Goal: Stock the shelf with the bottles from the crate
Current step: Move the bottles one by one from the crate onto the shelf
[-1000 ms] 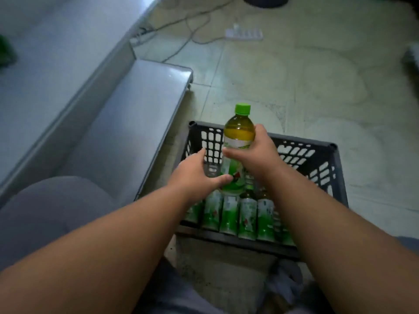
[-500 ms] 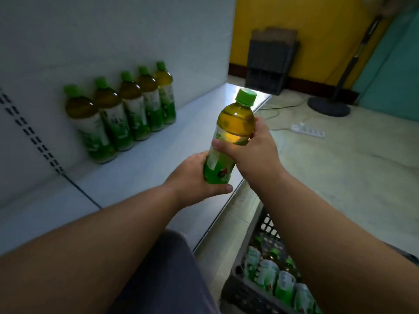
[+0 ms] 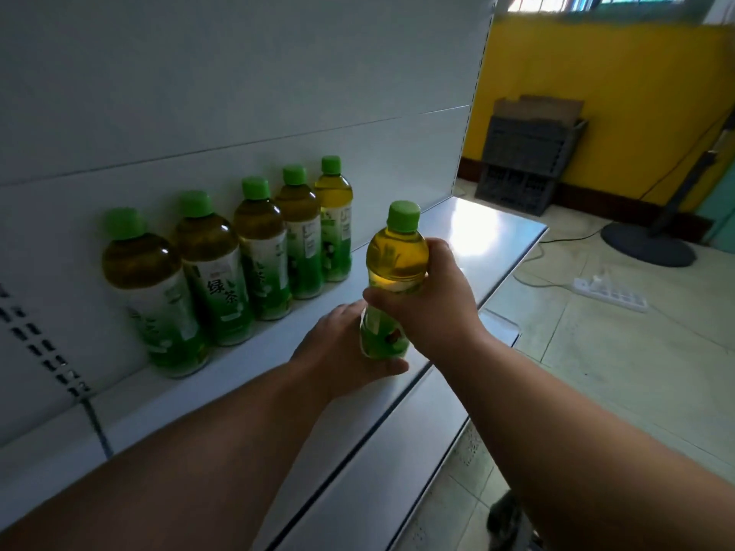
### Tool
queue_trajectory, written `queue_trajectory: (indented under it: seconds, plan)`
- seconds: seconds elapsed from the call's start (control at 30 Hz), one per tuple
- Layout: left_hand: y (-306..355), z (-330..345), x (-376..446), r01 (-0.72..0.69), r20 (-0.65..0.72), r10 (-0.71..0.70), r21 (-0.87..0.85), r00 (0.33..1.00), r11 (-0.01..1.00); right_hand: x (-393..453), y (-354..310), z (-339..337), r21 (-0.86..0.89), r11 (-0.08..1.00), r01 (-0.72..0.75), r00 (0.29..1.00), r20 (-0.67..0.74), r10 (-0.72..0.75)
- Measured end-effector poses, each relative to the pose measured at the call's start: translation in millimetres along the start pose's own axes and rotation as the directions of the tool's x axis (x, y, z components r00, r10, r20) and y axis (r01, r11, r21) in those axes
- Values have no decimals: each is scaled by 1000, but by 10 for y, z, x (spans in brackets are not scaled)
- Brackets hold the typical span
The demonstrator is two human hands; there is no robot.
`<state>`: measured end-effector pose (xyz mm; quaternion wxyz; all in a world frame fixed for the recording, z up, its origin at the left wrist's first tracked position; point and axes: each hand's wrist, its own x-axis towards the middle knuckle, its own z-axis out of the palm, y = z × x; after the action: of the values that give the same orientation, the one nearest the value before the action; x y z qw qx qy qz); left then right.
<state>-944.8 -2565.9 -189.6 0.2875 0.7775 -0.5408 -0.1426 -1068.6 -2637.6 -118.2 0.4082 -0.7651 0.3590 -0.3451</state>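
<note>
Head view, right hand [image 3: 431,300] gripping bottle [image 3: 393,280], left hand [image 3: 342,351] cupping its hidden base, fingers unseen.

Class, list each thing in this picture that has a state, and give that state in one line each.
Held bottle: capped, upright, in both hands.
Right hand: grips its middle.
Left hand: cups its base.
Five shelf bottles: capped, standing in a row.
Shelf: partly stocked.

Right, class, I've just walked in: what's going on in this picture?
A person is stocking a white shelf with green tea. Both hands hold one green-capped bottle: the right hand grips its middle and the left hand cups its base. Five matching bottles already stand in a row against the back panel.
</note>
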Motion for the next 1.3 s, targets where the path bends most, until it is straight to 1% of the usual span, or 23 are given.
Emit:
queue_trajectory:
  seconds: [0.1, 0.23, 0.27, 0.37, 0.47, 0.53, 0.6, 0.8, 0.87, 1.0, 1.23, 1.3]
  plan:
    - [-124, 69, 260, 50, 23, -51, 53, 998, 997, 298, 131, 84, -19, 1000, -9, 1000, 2, 9]
    - [-277, 204, 457, 77, 30, -87, 248, 996, 966, 431, 311, 150, -50, 999, 20, 1000, -4, -20]
    - [-297, 228, 468, 79, 41, -93, 272, 995, 959, 390, 399, 169, -63, 998, 18, 1000, -5, -18]
    - [-278, 233, 466, 78, 78, -112, 348, 991, 934, 198, 644, 221, -168, 986, 5, 999, -31, -11]
    - [-184, 271, 439, 105, 44, -141, 468, 989, 877, 246, 769, 253, -255, 967, 19, 998, -59, -35]
    - [-174, 306, 436, 133, 3, -152, 463, 988, 876, 397, 781, 289, -300, 954, 22, 998, -52, -40]
    - [-194, 331, 440, 148, -2, -164, 449, 986, 881, 585, 809, 326, -329, 944, 19, 998, -52, -38]
    - [-200, 306, 453, 121, 91, -200, 536, 976, 836, 1170, 797, 523, -323, 946, -19, 999, -38, 7]
    - [-191, 280, 453, 132, 114, -229, 545, 967, 828, 1322, 766, 587, -287, 957, -40, 998, -52, 26]
    - [-179, 282, 479, 105, 173, -249, 584, 953, 805, 1525, 730, 708, -176, 980, -94, 993, -85, 80]
    - [-247, 310, 484, 59, 191, -212, 591, 958, 804, 1691, 735, 887, -99, 986, -133, 990, -64, 127]
    - [-263, 331, 489, 68, 165, -202, 588, 965, 806, 1734, 733, 912, -132, 981, -139, 989, -71, 131]
